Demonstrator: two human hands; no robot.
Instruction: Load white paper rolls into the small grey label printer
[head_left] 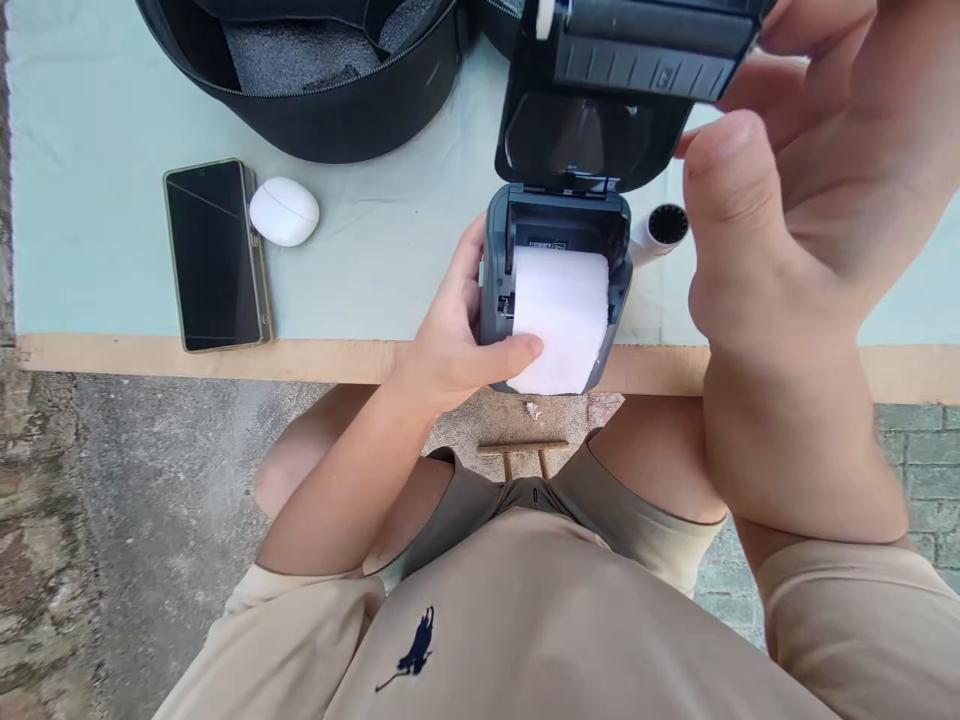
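Note:
A dark portable label printer (495,250) is held over the table's front edge with its black lid (592,140) swung up. In its compartment sits a white paper roll (566,300), its loose end draped toward me. My left hand (450,345) wraps round the printer's left side, the thumb pressing on the paper. My right hand (795,220) is raised close to the camera at the lid's right edge, thumb and fingers apart. Some of its fingertips are behind the lid, so contact cannot be made out. Beside the printer lies a white tube with a black end (666,226).
A phone (217,255) lies at the left, touching or nearly touching a white egg-shaped object (285,212). Behind them stands an unzipped black case (360,120) with grey foam. The cloth-covered table (97,240) ends in a wooden edge (330,360) above my knees.

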